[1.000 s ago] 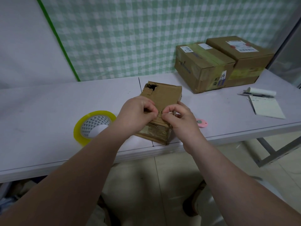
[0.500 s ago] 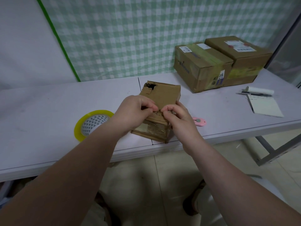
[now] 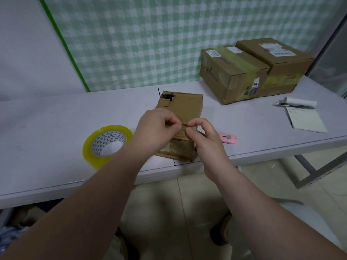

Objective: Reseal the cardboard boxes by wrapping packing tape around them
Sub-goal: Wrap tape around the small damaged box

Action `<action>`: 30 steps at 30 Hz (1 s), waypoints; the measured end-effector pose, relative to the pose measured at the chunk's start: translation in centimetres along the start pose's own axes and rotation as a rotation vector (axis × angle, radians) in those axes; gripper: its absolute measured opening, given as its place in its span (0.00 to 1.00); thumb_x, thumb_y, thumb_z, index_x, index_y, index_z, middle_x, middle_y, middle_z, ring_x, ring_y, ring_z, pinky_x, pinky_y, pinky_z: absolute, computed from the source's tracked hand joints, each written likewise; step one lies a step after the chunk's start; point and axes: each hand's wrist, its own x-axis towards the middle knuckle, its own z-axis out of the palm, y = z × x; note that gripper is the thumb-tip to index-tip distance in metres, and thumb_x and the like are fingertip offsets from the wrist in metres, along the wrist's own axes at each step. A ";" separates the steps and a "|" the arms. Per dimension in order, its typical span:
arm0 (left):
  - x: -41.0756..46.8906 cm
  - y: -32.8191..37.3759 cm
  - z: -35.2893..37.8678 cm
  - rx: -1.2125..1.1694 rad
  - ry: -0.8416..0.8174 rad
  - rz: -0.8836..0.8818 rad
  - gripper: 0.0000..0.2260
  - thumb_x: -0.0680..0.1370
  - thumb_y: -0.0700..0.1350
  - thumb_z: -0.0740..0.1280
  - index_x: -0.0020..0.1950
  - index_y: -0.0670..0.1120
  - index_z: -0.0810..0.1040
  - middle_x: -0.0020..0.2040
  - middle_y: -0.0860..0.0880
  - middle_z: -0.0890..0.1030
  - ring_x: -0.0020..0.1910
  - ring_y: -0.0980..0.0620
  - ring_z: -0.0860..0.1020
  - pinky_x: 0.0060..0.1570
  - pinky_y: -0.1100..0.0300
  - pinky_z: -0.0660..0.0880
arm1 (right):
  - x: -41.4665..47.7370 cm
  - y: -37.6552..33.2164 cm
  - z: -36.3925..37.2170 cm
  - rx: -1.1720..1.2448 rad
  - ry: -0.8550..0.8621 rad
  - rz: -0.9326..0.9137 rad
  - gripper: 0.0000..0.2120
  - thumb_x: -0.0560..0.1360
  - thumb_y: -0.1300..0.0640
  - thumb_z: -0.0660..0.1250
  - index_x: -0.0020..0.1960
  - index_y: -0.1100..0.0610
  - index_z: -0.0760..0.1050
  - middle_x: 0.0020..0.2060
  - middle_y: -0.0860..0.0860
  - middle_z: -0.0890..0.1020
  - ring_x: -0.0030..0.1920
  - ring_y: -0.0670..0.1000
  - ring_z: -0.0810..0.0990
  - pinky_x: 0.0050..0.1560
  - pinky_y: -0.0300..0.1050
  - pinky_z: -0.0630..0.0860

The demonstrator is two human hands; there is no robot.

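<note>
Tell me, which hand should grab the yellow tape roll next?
Left, most likely. The tape roll lies just beside the left hand, while the right hand sits across the small box, nearer the pink cutter. Both hands pinch the small box's near top edge.

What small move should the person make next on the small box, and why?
Probably release the left hand and reach for the tape roll, which lies untouched on the table just to its left. Both it and the right hand pinch the near top edge of the small box, but no fresh tape seems to cross its top, and a torn hole shows at its far corner.
</note>
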 end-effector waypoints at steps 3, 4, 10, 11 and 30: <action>-0.2 -0.1 0.3 0.011 0.032 -0.022 0.11 0.72 0.44 0.71 0.34 0.59 0.78 0.47 0.55 0.80 0.51 0.53 0.77 0.54 0.53 0.74 | 0.3 -0.2 0.2 -0.016 0.020 -0.006 0.08 0.74 0.61 0.67 0.42 0.49 0.74 0.39 0.54 0.71 0.39 0.50 0.69 0.40 0.45 0.64; -0.2 -0.1 0.5 0.031 0.041 -0.032 0.12 0.71 0.46 0.71 0.32 0.62 0.76 0.48 0.55 0.80 0.52 0.52 0.77 0.54 0.51 0.74 | 0.3 -0.2 0.3 -0.018 0.024 -0.007 0.08 0.73 0.61 0.67 0.41 0.48 0.73 0.38 0.54 0.71 0.39 0.50 0.69 0.40 0.44 0.63; 0.0 -0.1 1.1 0.037 0.074 -0.105 0.07 0.65 0.54 0.69 0.31 0.63 0.73 0.47 0.56 0.80 0.53 0.48 0.76 0.53 0.47 0.74 | 0.4 -0.4 0.8 -0.063 0.045 -0.015 0.08 0.65 0.53 0.64 0.42 0.40 0.74 0.42 0.60 0.76 0.41 0.55 0.74 0.42 0.48 0.70; 0.0 -0.2 1.1 0.039 0.074 -0.106 0.08 0.67 0.52 0.71 0.32 0.63 0.73 0.48 0.56 0.80 0.53 0.49 0.76 0.53 0.47 0.74 | 0.4 -0.3 0.8 -0.079 0.043 -0.021 0.10 0.65 0.52 0.63 0.44 0.41 0.75 0.45 0.61 0.78 0.43 0.57 0.76 0.45 0.50 0.73; 0.0 -1.3 1.5 0.035 0.070 -0.029 0.07 0.70 0.52 0.67 0.39 0.67 0.77 0.50 0.57 0.80 0.56 0.50 0.75 0.55 0.46 0.73 | 0.4 -0.3 0.2 -0.245 0.025 -0.121 0.10 0.75 0.59 0.63 0.40 0.45 0.74 0.42 0.50 0.77 0.39 0.47 0.72 0.41 0.42 0.66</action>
